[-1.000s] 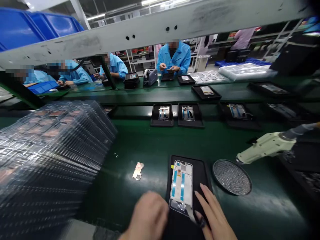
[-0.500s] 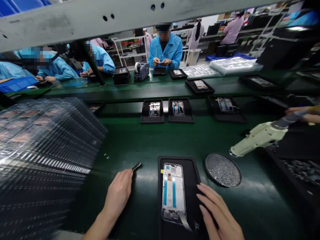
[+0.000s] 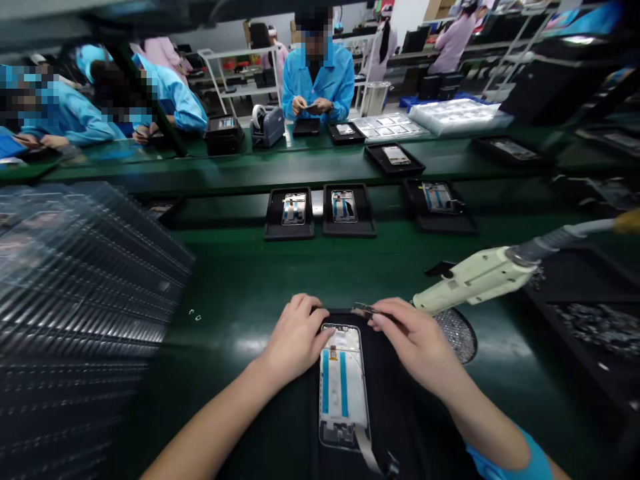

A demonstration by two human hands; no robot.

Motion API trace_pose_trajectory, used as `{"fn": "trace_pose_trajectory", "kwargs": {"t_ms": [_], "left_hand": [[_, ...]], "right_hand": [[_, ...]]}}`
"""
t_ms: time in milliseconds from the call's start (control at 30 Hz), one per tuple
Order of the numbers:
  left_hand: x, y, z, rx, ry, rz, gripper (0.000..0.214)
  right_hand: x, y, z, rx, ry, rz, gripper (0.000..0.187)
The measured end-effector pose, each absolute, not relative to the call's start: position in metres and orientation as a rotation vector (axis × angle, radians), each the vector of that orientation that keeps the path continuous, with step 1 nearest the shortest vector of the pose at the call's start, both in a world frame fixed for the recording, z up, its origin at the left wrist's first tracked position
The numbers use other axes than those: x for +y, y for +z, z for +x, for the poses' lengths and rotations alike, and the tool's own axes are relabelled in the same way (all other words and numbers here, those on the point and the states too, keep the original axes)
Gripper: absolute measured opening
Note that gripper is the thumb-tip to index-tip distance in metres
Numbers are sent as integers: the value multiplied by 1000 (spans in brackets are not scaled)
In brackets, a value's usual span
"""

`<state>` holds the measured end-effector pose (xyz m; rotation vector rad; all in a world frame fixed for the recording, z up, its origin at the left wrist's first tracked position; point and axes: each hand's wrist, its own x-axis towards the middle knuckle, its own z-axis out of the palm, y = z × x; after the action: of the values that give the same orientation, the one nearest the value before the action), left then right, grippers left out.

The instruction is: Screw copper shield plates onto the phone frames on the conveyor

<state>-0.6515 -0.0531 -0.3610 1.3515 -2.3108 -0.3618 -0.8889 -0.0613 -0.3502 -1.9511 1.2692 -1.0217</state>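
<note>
A phone mid-frame, open at the back with two blue strips and a loose grey flex cable, lies in a black tray in front of me. My left hand rests over the tray's upper left corner. Its thumb touches the frame's top left edge, and its fingers are apart with nothing visible in them. My right hand is above the tray's upper right side. Between its thumb and fingertips it pinches a small dark metallic piece, whose exact kind I cannot make out.
A pale green electric screwdriver hangs at right, above a round dish of tiny parts. Stacked clear plastic trays fill the left. Several trayed phone frames stand ahead. A co-worker in blue sits opposite.
The small metallic piece has passed from my left hand to my right. Both hands have moved up to the tray's far end, my left hand now touching the phone mid-frame.
</note>
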Motion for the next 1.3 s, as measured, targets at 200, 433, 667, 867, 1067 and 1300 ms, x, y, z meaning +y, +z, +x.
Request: {"fn": "trace_pose_trajectory", "kwargs": {"t_ms": [200, 433, 667, 867, 1067, 1300], "left_hand": [[-67, -392, -657, -2281, -355, 1324, 16], [-60, -395, -650, -2086, -555, 1351, 19], [-24, -381, -628, -2188, -736, 1484, 42], [-17, -382, -625, -2358, -765, 1498, 67], [-19, -380, -626, -2380, -786, 1522, 66], [-19, -382, -625, -2398, -696, 1487, 65]], "right_hand": [[-59, -369, -883, 1332, -1062, -1807, 15], [-50, -368, -875, 1262, -883, -2023, 18], [-53, -374, -874, 1199, -735, -2071, 25], [-54, -375, -875, 1157, -675, -2013, 25], [-57, -373, -876, 1146, -630, -1974, 26], [-53, -376, -872, 1168, -646, -2125, 28]]}}
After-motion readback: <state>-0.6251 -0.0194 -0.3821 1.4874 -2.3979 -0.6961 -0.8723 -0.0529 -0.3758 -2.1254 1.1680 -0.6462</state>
